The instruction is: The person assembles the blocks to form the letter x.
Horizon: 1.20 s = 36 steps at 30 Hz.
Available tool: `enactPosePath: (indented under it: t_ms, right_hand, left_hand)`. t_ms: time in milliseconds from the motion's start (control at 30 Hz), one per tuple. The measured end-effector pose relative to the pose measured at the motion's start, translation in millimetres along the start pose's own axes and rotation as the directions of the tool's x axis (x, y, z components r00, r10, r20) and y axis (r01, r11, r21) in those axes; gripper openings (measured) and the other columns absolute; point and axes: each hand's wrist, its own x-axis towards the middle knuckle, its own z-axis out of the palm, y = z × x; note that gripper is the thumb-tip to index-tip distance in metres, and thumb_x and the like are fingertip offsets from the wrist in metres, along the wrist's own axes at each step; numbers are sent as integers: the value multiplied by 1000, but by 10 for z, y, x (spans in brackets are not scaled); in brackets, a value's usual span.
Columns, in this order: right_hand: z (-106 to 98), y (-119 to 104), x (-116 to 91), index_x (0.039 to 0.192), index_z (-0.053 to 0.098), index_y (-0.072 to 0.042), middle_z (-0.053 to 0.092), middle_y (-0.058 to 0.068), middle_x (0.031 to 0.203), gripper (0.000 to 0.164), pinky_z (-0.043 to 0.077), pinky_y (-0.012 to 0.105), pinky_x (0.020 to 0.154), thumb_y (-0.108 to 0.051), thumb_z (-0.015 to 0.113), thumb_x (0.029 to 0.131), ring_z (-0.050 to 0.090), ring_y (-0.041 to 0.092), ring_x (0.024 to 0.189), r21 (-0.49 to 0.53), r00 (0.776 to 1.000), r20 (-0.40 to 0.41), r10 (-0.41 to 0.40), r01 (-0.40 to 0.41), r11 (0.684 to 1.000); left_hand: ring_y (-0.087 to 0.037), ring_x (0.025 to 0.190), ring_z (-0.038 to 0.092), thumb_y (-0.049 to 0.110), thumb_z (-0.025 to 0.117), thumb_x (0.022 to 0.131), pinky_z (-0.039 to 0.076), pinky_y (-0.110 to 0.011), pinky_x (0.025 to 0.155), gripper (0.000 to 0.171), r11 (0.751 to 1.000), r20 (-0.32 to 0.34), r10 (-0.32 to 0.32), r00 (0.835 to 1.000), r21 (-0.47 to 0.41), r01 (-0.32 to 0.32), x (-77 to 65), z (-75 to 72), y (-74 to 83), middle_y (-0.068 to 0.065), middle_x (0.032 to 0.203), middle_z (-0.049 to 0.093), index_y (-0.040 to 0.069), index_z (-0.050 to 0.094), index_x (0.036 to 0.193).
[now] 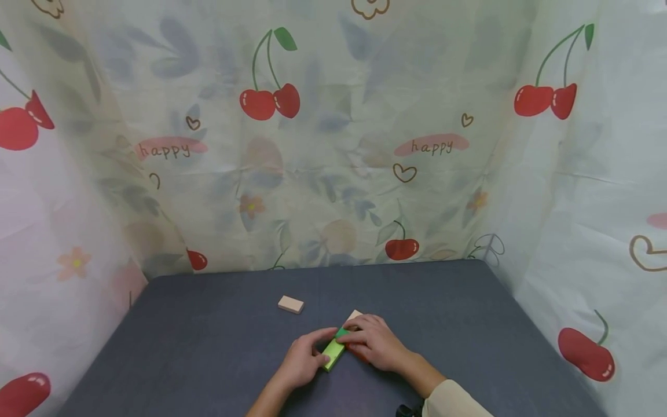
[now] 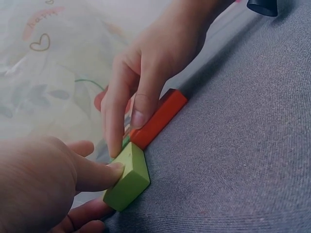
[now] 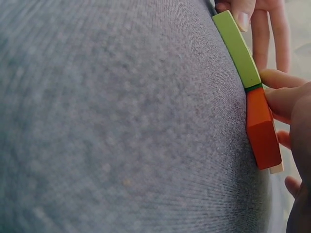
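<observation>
My left hand (image 1: 303,360) pinches a light green block (image 1: 333,354), its thumb on the block's near end. In the left wrist view this light green block (image 2: 129,177) lies between the thumb and the fingers below. From the right, my right hand (image 1: 379,343) reaches over the adjoining blocks with fairly straight fingers. Its thumb rests at an orange-red block (image 2: 160,119), and a fingertip touches near a darker green block (image 1: 341,332). The orange-red block (image 3: 262,128) sits end-on beside the green ones. Part of a beige block (image 1: 356,314) shows beyond the right fingers, which hide the rest.
A separate beige block (image 1: 290,304) lies on the dark grey tabletop (image 1: 219,347), behind and left of the hands. Printed curtains (image 1: 323,191) enclose the back and sides. A small black object (image 1: 407,410) is by the right sleeve (image 1: 454,399).
</observation>
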Motion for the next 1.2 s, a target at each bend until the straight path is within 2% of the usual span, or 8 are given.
enactPosePath:
  t_ms: [267,567,767,1000,1200]
  right_hand:
    - [13,-2,-2,121,70,-29,60,2,124,27,32,59,98,-19,61,97,49,24,120,-12,1000,-6,0,0,1000]
    - [11,6,4,120,71,-30,59,1,125,29,31,57,101,-19,63,95,47,24,122,-11,999,14,39,-38,999]
    - [14,6,7,120,71,-31,59,1,125,28,32,57,100,-20,63,96,48,23,121,-18,999,16,33,-33,999]
    - [14,-4,6,120,71,-32,59,1,125,28,33,58,98,-21,61,97,49,23,120,-27,999,20,25,-25,999]
    - [-3,-13,1,122,70,-33,58,0,127,29,31,58,101,-22,60,97,48,21,121,-23,999,37,40,-39,999]
  left_hand:
    - [-13,63,55,-3,72,82,44,-28,55,53,1000,-24,3,1000,0,-3,6,13,-13,-3,123,65,17,63,131]
    - [-14,65,55,-2,72,82,45,-29,56,52,1000,-28,-16,999,-9,16,11,17,5,-4,122,65,15,64,130]
    - [-12,63,55,1,74,82,44,-28,55,50,1000,-38,-3,999,-12,3,-2,2,7,-4,117,66,13,64,129]
    - [-12,65,53,10,74,84,43,-28,55,42,1000,-37,8,999,-8,-8,-11,-68,-15,-7,112,65,10,66,125]
    - [-12,69,52,14,72,88,43,-29,59,36,998,-64,43,997,41,-40,27,-158,-52,-9,114,64,10,66,124]
